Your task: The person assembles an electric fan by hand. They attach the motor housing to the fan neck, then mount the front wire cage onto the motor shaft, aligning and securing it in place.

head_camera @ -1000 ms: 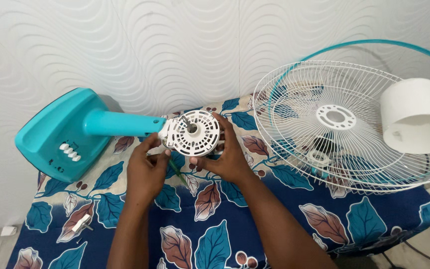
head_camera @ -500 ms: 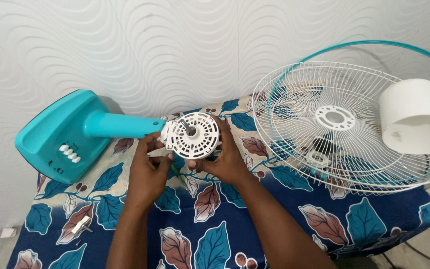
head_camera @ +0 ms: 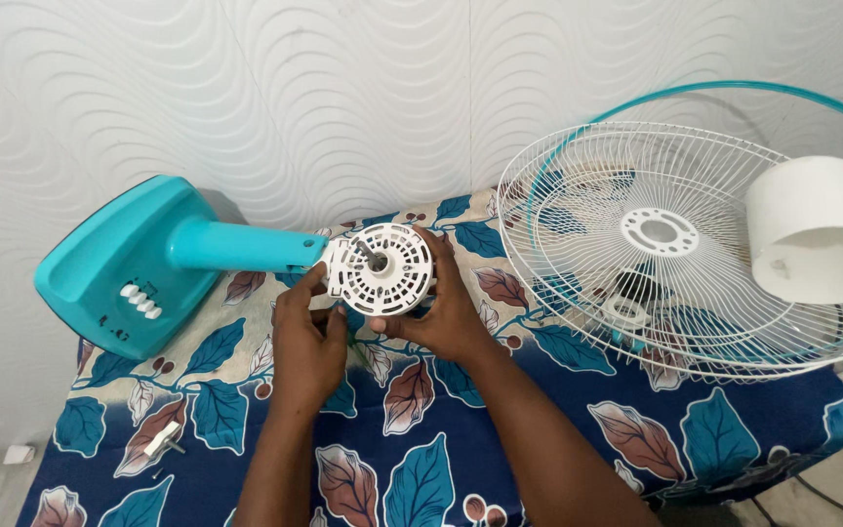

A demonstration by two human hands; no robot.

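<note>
Both hands have slid right a bit: left hand [head_camera: 309, 346] and right hand [head_camera: 446, 312] grip the white motor cover [head_camera: 380, 268] (teal stand [head_camera: 139, 259] attached), fitting it on; next needs steady pushing.

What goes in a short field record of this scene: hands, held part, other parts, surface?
Left hand: at the lower left edge of the motor, fingers curled
Right hand: cupping the motor from the right
Motor: white, vented, shaft facing up, on the teal stand
Grille: white wire, to the right
Cover: white, lying on the grille
Surface: leaf-print cloth
</note>
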